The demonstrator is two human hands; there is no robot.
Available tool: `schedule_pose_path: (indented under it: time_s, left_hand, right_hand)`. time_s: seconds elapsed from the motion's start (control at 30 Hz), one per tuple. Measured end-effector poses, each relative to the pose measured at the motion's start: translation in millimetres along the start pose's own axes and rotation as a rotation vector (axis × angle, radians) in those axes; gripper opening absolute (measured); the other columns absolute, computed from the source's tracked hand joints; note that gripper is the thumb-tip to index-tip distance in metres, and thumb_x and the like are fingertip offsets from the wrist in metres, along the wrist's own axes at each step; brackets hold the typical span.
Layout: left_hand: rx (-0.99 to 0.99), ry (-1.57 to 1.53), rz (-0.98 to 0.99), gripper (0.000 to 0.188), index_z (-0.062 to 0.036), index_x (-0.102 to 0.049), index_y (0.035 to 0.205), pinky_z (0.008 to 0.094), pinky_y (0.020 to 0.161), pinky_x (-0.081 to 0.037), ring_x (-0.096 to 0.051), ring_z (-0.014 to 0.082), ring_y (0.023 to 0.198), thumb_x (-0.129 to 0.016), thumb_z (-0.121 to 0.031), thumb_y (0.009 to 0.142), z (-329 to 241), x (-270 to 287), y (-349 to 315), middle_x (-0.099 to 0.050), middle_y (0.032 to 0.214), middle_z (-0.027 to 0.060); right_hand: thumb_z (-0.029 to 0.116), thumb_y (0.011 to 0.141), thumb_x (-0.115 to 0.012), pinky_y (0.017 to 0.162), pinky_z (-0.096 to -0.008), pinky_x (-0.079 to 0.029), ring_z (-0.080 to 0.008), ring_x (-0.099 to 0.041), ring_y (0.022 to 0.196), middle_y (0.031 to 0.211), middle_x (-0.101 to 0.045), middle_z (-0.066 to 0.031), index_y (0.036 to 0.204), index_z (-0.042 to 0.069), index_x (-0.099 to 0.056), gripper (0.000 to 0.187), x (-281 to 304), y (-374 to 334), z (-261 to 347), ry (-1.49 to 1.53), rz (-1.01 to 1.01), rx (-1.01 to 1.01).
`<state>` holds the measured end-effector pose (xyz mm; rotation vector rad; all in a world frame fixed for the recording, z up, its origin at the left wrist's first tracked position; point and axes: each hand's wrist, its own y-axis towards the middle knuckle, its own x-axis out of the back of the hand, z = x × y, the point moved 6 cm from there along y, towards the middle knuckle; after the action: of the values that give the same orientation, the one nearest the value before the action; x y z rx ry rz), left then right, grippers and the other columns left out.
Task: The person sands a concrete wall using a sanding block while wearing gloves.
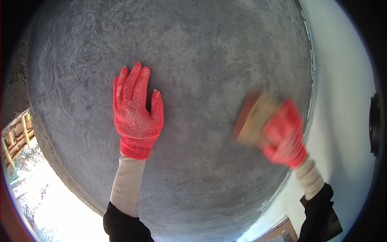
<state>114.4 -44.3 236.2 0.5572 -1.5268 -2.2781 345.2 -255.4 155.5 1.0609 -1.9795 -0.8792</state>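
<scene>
My left hand, in a dusty red glove with a cream knitted cuff, lies flat against a grey plastered surface. Its fingers are straight and the thumb stands apart. To the right, my right hand, gloved the same way, is closed on a tan block with a reddish-brown edge. Hand and block are smeared by motion, so the block's exact kind cannot be made out. The block is at the grey surface, its reddish-brown side facing left. Pale dust coats the left glove.
A white wall borders the grey surface on the right, with a dark round object at its far edge. A brown frame shows at the lower right. Bright outdoor ground and a wooden lattice lie beyond the rough left edge.
</scene>
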Motion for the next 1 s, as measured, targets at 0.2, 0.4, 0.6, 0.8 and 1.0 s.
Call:
schedule_pose_path:
  time_s: [0.2,0.4,0.6,0.8,1.0]
  left_hand:
    - [0.010,-0.059,-0.036,0.050,-0.0024,-0.061,0.132,0.0534,0.115,-0.035,-0.048,0.0404,0.135,-0.066,-0.006,0.082,-7,-7,4,-0.058,0.140,0.0141]
    - [0.008,-0.014,-0.020,0.049,-0.0022,-0.061,0.131,0.0532,0.115,-0.035,-0.048,0.0409,0.134,-0.066,-0.007,0.083,1,-3,1,-0.058,0.140,0.0144]
    - [0.011,-0.020,-0.017,0.049,-0.0024,-0.060,0.133,0.0496,0.116,-0.036,-0.049,0.0392,0.135,-0.064,-0.003,0.085,-4,-2,4,-0.057,0.141,0.0144]
    - [0.028,-0.008,0.010,0.048,-0.0017,-0.060,0.133,0.0499,0.116,-0.036,-0.048,0.0397,0.136,-0.064,-0.002,0.084,-5,5,4,-0.058,0.141,0.0149]
    - [0.027,-0.026,0.000,0.049,-0.0019,-0.060,0.132,0.0523,0.116,-0.034,-0.047,0.0405,0.136,-0.065,-0.005,0.083,3,-6,-2,-0.057,0.141,0.0150]
  right_hand:
    - [0.008,0.080,-0.072,0.105,-0.0446,-0.044,-0.0440,-0.053,0.124,0.142,-0.051,-0.0255,0.141,0.004,-0.053,0.065,33,11,-131,-0.153,-0.638,-0.570]
    - [0.027,0.077,-0.078,0.080,-0.0496,-0.055,-0.0376,-0.061,0.100,0.105,-0.060,-0.0134,0.111,0.017,-0.061,0.039,-26,-35,43,0.211,0.086,0.064]
    - [0.030,0.069,-0.086,0.074,-0.0390,-0.056,-0.0324,-0.062,0.090,0.100,-0.061,-0.0103,0.107,0.017,-0.063,0.046,-43,-75,63,0.355,0.174,0.210]
    - [0.011,0.075,-0.075,0.105,-0.0525,-0.042,-0.0474,-0.048,0.125,0.144,-0.047,-0.0231,0.139,0.008,-0.054,0.067,17,8,-91,-0.085,-0.509,-0.431]
    - [0.015,0.076,-0.075,0.102,-0.0501,-0.044,-0.0445,-0.051,0.119,0.131,-0.054,-0.0205,0.129,0.013,-0.060,0.055,-1,5,-7,-0.013,-0.334,-0.287]
